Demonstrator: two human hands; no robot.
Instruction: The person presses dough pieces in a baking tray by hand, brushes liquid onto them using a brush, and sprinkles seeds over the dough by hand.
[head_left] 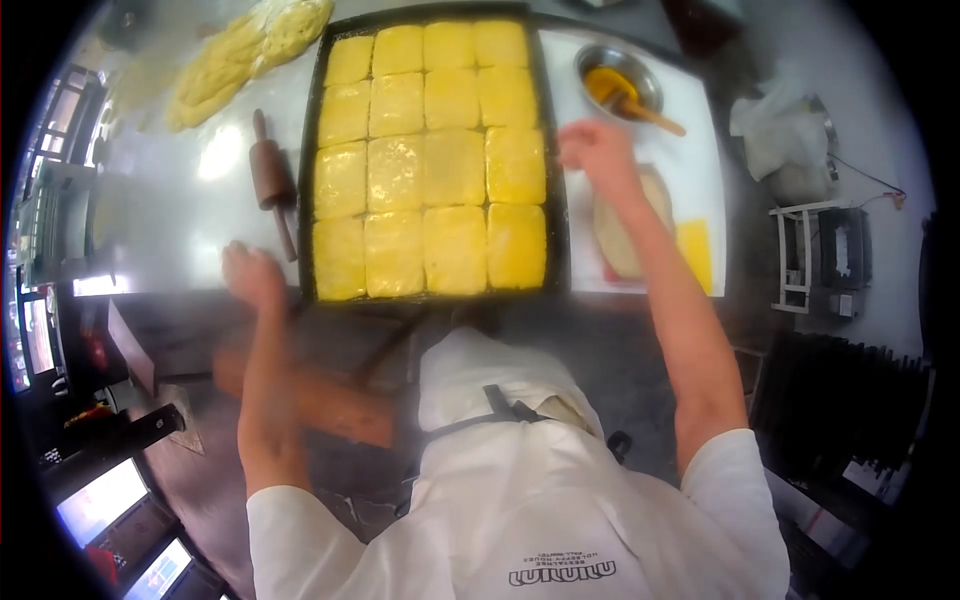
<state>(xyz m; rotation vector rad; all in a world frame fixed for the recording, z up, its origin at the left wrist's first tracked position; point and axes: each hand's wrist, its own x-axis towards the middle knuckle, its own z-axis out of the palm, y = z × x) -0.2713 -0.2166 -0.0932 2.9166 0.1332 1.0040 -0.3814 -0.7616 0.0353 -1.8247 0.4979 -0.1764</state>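
A black baking tray (559,230) holds rows of square yellow dough pieces (395,170) with a glossy coating. My left hand (252,275) is at the table's front edge, left of the tray and below the rolling pin (268,175); its fingers are too blurred to read. By the tray's right edge is my right hand (597,152), fingers bent, blurred, just below a metal bowl (650,80). In the bowl lie yellow liquid and a brush with a wooden handle (660,120). Whether the right hand holds anything cannot be made out.
Raw dough (245,60) lies at the back left of the table (180,220). Under my right forearm are a flat beige piece (620,235) and a yellow card (694,255). A white rack (795,255) stands beyond the table's right side; screens (105,500) are at the lower left.
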